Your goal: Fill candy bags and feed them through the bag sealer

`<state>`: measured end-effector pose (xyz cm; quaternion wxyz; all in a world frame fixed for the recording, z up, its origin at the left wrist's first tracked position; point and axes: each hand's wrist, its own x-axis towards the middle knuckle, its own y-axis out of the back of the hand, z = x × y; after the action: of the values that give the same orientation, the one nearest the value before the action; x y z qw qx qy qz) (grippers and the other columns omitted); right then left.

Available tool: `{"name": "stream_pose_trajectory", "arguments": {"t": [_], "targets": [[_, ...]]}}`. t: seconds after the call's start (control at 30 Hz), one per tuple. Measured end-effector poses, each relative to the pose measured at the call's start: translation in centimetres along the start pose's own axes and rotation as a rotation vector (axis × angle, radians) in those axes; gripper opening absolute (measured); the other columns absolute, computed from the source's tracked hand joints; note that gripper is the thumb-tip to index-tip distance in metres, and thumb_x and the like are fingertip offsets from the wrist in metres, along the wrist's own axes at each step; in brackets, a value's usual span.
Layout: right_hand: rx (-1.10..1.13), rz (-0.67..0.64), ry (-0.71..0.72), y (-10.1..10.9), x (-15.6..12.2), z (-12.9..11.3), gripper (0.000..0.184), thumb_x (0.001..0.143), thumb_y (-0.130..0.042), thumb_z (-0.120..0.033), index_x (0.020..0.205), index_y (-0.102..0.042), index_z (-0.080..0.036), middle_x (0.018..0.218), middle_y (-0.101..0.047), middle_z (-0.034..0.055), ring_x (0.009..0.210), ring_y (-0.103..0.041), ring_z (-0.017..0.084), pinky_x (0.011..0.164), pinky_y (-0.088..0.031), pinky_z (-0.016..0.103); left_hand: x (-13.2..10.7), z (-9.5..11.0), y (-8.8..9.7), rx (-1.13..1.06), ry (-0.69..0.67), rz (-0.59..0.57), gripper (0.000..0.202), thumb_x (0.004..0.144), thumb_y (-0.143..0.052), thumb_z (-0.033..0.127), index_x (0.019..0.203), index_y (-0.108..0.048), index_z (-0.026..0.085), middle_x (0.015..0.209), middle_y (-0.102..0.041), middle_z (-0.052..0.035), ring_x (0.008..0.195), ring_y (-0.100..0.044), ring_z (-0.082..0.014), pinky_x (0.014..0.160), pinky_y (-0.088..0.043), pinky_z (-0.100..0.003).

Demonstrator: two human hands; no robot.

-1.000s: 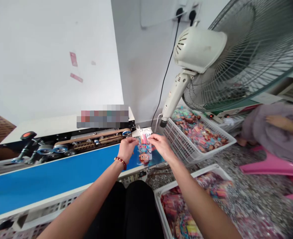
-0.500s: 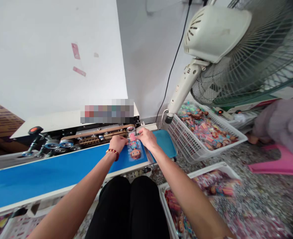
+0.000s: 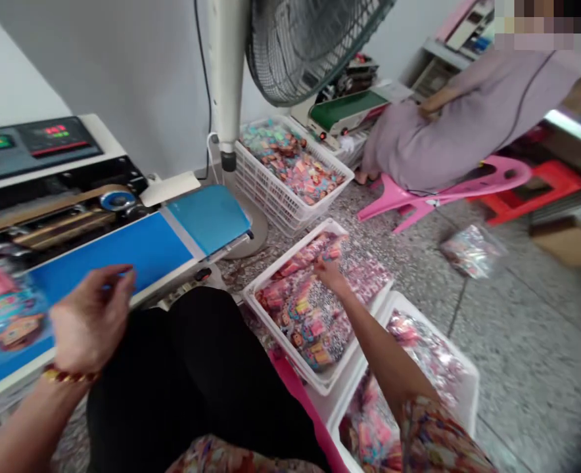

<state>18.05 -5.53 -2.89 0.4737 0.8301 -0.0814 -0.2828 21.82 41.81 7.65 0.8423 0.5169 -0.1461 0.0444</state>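
My left hand (image 3: pixel 91 318) hovers over the blue conveyor belt (image 3: pixel 137 246) of the sealing machine, fingers loosely curled and apart, with nothing in them. A clear packet with a cartoon face (image 3: pixel 7 318) lies on the belt just left of that hand. My right hand (image 3: pixel 328 274) reaches down into a white basket (image 3: pixel 290 253) of colourful packets beside my knee. Its fingertips are among the packets and hidden from me.
The sealing machine's control panel (image 3: pixel 34 141) is at the upper left. A standing fan (image 3: pixel 290 46) rises behind another basket of packets (image 3: pixel 290 164). A third basket (image 3: pixel 461 371) sits at the lower right. A person in lilac sits on a pink chair (image 3: pixel 443 190); a loose bag (image 3: pixel 470 248) lies on the floor.
The packet left both hands and now lies further left on the belt. My view swung right and down. My right hand moved from the belt into the basket.
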Motion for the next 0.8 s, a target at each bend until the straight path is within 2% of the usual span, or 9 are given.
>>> {"name": "stream_pose_trajectory", "arguments": {"t": [0.07,0.17,0.27,0.37,0.5,0.67,0.8], "targets": [[-0.069,-0.060,-0.063,-2.5,-1.9,4.1,0.011,0.076,-0.062,-0.019,0.084,-0.067,-0.015,0.077,-0.066,0.0029,0.078,-0.061,0.017,0.071,-0.044,0.025,-0.1,3.2,-1.5,-0.096,-0.114,-0.100,0.035,0.093,-0.047,0.045,0.112,-0.063,0.021,0.091,-0.073,-0.0028,0.074,-0.068,-0.0171,0.067,-0.051,-0.026],[-0.156,-0.054,-0.120,-6.6,-4.0,6.5,0.023,0.078,-0.064,-0.020,0.099,-0.067,-0.013,0.101,-0.066,0.0117,0.094,-0.059,0.022,0.079,-0.042,0.028,0.1,5.8,-3.0,-0.192,-0.377,-0.190,0.030,0.094,-0.048,0.039,0.110,-0.064,0.019,0.099,-0.073,-0.0043,0.085,-0.069,-0.0172,0.080,-0.051,-0.026],[-0.228,-0.015,-0.123,-9.7,-4.7,6.6,0.047,0.078,-0.069,-0.029,0.120,-0.058,-0.013,0.124,-0.056,0.0181,0.112,-0.052,0.029,0.088,-0.039,0.035,0.3,5.9,-3.2,-0.185,-0.404,-0.197,0.026,0.094,-0.049,0.035,0.109,-0.064,0.021,0.097,-0.073,-0.0029,0.086,-0.069,-0.0175,0.081,-0.051,-0.026],[-0.382,0.035,-0.110,-11.5,-4.6,6.6,0.055,0.077,-0.072,-0.036,0.123,-0.053,-0.013,0.124,-0.054,0.0192,0.114,-0.049,0.032,0.091,-0.035,0.039,0.1,5.1,-2.7,-0.168,-0.356,-0.218,0.023,0.094,-0.050,0.034,0.108,-0.064,0.022,0.095,-0.072,-0.0015,0.084,-0.068,-0.0173,0.079,-0.050,-0.026],[-0.518,0.052,-0.088,-12.4,-4.5,6.7,0.052,0.077,-0.073,-0.040,0.117,-0.054,-0.012,0.117,-0.055,0.0197,0.110,-0.049,0.032,0.091,-0.032,0.041,-0.1,4.7,-2.4,-0.176,-0.341,-0.240,0.021,0.094,-0.050,0.033,0.106,-0.064,0.022,0.091,-0.069,-0.0006,0.080,-0.066,-0.0158,0.075,-0.048,-0.024],[-0.547,0.049,-0.020,-12.0,-5.0,6.6,0.047,0.076,-0.071,-0.039,0.112,-0.056,-0.012,0.118,-0.055,0.0193,0.112,-0.047,0.033,0.092,-0.030,0.041,0.1,5.0,-2.8,-0.182,-0.349,-0.236,0.022,0.095,-0.049,0.032,0.107,-0.064,0.022,0.088,-0.067,-0.0011,0.079,-0.065,-0.0156,0.074,-0.047,-0.025],[-0.444,-0.069,0.063,-11.7,-5.8,5.7,0.040,0.081,-0.063,-0.032,0.114,-0.053,-0.012,0.115,-0.060,0.0178,0.111,-0.051,0.030,0.094,-0.028,0.040,0.0,5.0,-2.9,-0.181,-0.359,-0.236,0.021,0.095,-0.049,0.030,0.106,-0.063,0.021,0.090,-0.067,-0.0019,0.080,-0.065,-0.0154,0.075,-0.047,-0.025]]}}
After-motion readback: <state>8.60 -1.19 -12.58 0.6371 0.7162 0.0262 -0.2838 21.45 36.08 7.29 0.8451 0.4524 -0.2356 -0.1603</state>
